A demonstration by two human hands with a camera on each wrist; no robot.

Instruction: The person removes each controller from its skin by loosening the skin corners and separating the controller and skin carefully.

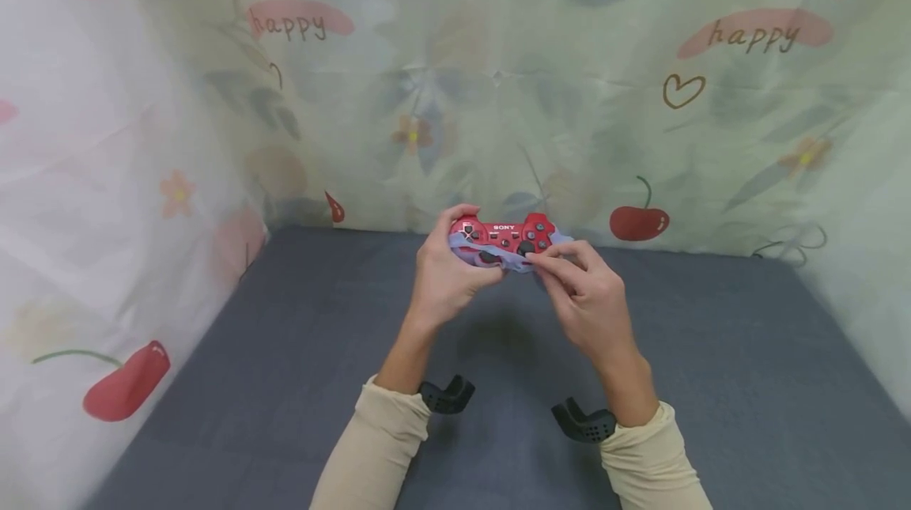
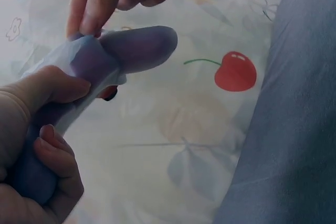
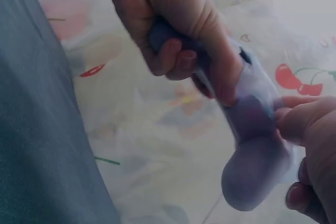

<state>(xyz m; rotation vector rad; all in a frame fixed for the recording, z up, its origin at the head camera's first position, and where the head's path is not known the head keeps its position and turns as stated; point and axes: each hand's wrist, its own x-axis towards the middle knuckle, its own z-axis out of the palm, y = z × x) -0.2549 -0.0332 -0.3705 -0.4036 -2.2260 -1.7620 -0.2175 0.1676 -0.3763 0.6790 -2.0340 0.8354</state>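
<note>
A red SONY game controller is held up above the table, its button face partly visible in the head view. A lavender, stretchy-looking sleeve wraps its lower edge and grips; in the left wrist view the sleeve covers one whole grip. My left hand holds the controller's left side, fingers curled round the covered grip and thumb pressing its underside. With thumb and fingertips, my right hand pinches the sleeve's edge beside the right thumbstick. The controller's back is mostly hidden under the sleeve.
A dark grey cloth covers the table below the hands. Behind it hangs a pale curtain printed with cherries, flowers and "happy", and another such sheet stands on the left. Black bands sit at both wrists.
</note>
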